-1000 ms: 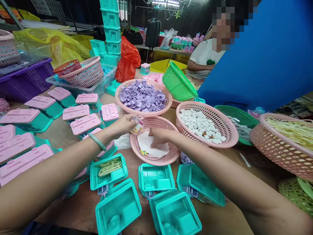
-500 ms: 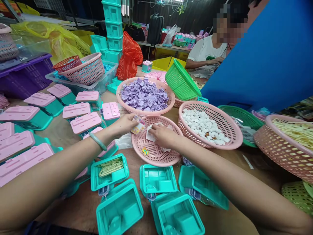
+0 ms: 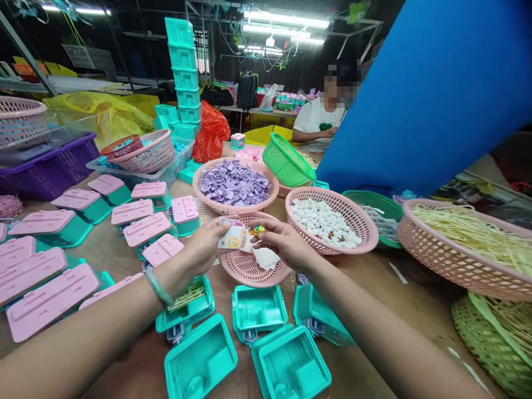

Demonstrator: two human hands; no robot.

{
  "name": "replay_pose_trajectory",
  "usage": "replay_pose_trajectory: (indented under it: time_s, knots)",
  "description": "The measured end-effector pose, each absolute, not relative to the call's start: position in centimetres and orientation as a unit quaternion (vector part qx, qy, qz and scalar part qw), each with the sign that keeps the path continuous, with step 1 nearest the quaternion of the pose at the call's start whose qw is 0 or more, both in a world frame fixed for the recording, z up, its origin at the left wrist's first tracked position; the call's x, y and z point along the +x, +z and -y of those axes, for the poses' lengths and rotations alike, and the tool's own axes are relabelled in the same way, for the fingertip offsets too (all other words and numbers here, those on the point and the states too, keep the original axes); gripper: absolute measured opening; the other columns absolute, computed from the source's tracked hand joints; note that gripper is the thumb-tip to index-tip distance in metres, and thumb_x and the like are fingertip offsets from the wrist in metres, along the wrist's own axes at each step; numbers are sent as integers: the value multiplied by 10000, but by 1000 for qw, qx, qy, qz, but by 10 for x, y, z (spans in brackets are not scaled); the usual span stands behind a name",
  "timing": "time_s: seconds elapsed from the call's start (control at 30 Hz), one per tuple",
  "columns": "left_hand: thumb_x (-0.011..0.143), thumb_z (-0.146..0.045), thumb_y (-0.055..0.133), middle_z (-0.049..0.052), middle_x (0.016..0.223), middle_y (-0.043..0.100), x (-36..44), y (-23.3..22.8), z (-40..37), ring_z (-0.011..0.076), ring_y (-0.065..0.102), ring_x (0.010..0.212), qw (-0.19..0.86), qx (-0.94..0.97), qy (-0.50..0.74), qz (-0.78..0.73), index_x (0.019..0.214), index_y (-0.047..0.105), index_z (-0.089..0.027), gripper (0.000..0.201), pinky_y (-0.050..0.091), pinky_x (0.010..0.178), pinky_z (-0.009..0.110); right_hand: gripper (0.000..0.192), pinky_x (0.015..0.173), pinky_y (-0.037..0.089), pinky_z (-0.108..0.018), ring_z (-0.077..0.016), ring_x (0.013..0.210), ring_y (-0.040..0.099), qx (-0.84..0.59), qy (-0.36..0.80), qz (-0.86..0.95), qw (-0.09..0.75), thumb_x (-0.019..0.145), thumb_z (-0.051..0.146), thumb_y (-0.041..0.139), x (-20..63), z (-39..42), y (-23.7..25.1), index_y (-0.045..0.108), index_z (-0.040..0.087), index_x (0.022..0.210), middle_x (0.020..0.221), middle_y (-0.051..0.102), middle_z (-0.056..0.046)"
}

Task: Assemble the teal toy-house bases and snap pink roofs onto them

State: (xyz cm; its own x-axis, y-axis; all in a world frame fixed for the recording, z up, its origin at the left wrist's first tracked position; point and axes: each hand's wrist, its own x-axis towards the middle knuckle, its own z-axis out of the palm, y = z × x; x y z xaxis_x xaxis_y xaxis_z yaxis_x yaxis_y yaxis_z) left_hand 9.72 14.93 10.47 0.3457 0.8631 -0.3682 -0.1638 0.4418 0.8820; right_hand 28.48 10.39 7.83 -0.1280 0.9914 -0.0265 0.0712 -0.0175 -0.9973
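Note:
My left hand [image 3: 204, 244] pinches a small printed card [image 3: 233, 235] with yellow figures, upright above a pink basket [image 3: 253, 278]. Between the fingertips of my right hand [image 3: 286, 244] is a small multicoloured piece [image 3: 257, 230], yellow, green and orange; its exact kind is too small to tell. White paper pieces [image 3: 266, 258] lie in the basket under my right hand. Nearer to me stand several open teal boxes [image 3: 260, 310] with purple clasps. One teal box, partly behind my left wrist, contains pale yellow sticks [image 3: 189, 293].
Behind the hands sits a basket of purple clips [image 3: 235, 183]. To the right are baskets of white pieces [image 3: 326, 221] and pale strips [image 3: 469, 233]. Pink-lidded teal boxes [image 3: 143, 230] fill the left. A blue panel [image 3: 399, 111] slants at the right; a co-worker [image 3: 320, 119] sits beyond.
My right hand has lifted off the white papers and now holds the multicoloured piece that lay in the basket. The card stays in my left hand. The camera view has tilted up.

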Motion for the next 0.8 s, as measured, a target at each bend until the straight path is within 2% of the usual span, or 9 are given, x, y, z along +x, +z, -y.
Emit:
replay_pose_trajectory:
  time_s: [0.1, 0.27, 0.4, 0.6, 0.7, 0.73, 0.8]
  knots:
    - [903, -71, 528, 115, 964, 780, 117, 112, -112, 209, 751, 748, 763, 340, 363, -412, 1090, 709, -146, 271, 626, 661, 329, 287, 737, 585, -291, -148, 790, 693, -449, 599, 395, 532, 701, 247, 691, 287, -69, 86, 738, 180, 977, 936, 739, -38]
    - [813, -198, 758, 97, 902, 775, 150, 112, -71, 218, 739, 740, 789, 382, 313, -366, 1008, 710, -149, 206, 617, 678, 338, 327, 616, 574, -272, -136, 640, 677, -479, 543, 323, 609, 645, 298, 810, 295, -20, 79, 696, 194, 934, 786, 712, 0]
    - [673, -250, 878, 80, 843, 771, 184, 105, -50, 188, 711, 742, 745, 496, 319, -312, 873, 733, -135, 273, 562, 689, 264, 297, 650, 601, -312, -149, 698, 668, -498, 438, 351, 661, 718, 390, 794, 304, 21, 73, 718, 231, 957, 919, 691, -14]
    - [681, -184, 824, 79, 964, 789, 262, 112, -5, 217, 719, 899, 732, 590, 253, -230, 860, 767, -181, 187, 560, 794, 277, 289, 682, 561, -299, -167, 775, 625, -558, 242, 295, 737, 767, 393, 775, 345, 90, 61, 685, 254, 1004, 910, 654, -16]
    - [667, -145, 818, 46, 875, 778, 302, 115, 25, 191, 699, 793, 738, 611, 199, -205, 843, 751, -194, 194, 552, 711, 264, 414, 820, 564, -322, -184, 926, 636, -564, 161, 243, 773, 710, 382, 839, 378, 132, 56, 654, 264, 1060, 1096, 653, -45]
    - [664, -150, 823, 37, 846, 769, 314, 115, 36, 178, 683, 751, 744, 611, 184, -199, 849, 747, -191, 204, 540, 673, 253, 431, 833, 563, -329, -186, 935, 640, -560, 158, 229, 780, 711, 400, 843, 388, 144, 54, 640, 263, 1065, 1103, 656, -49]
    - [662, -174, 842, 26, 811, 752, 338, 112, 58, 149, 648, 703, 767, 589, 169, -189, 861, 747, -178, 221, 511, 632, 227, 388, 784, 567, -336, -183, 858, 651, -558, 174, 213, 783, 765, 491, 794, 404, 165, 47, 608, 250, 1005, 981, 673, -43]
